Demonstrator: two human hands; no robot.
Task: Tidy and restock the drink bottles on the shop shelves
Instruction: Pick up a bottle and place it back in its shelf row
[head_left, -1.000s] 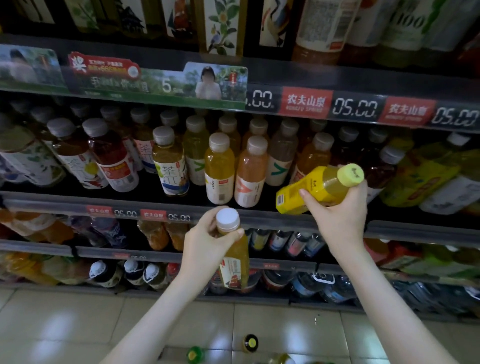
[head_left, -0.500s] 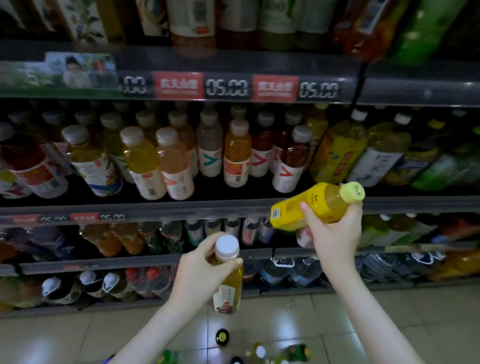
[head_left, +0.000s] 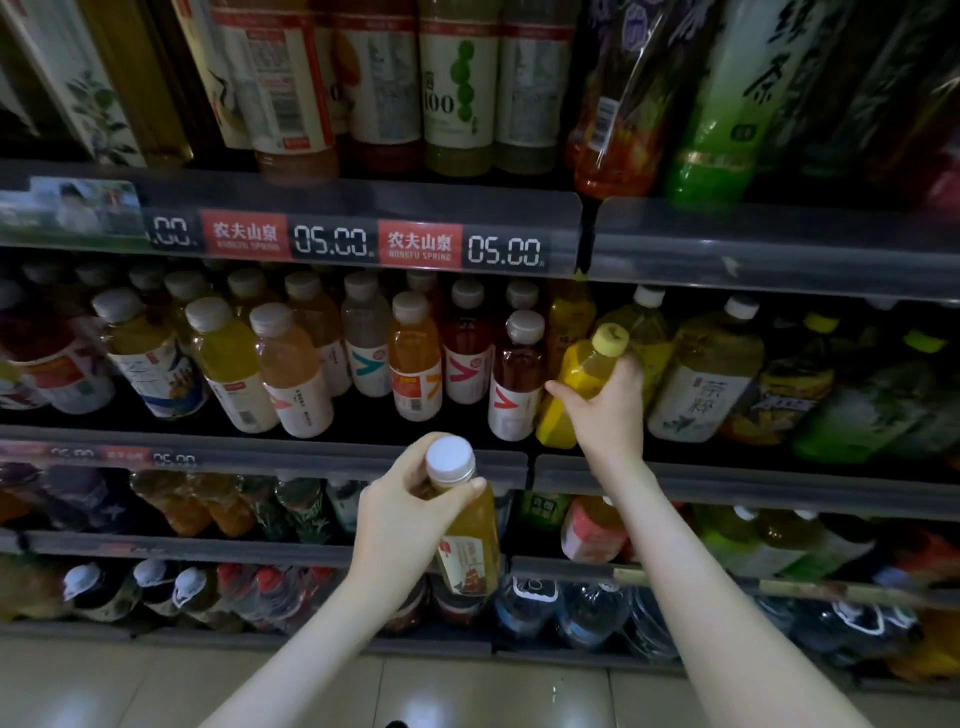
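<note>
Curled round the neck of a white-capped clear plastic bottle of orange drink (head_left: 467, 545), the left hand (head_left: 400, 525) holds it upright before the lower shelves. Farther in, the right hand (head_left: 605, 415) grips a tilted yellow-capped yellow plastic bottle (head_left: 582, 374), its base over the middle shelf's grey front rail (head_left: 311, 454), just beside a dark red white-capped bottle (head_left: 517, 384). Best to straighten it first, then slide it back without nudging that neighbour.

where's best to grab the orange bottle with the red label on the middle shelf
Take the orange bottle by its neck, just under the white cap, coming from the front. It stands upright with the clear bottle and red bottle close on both sides, so only the top is free.
</note>
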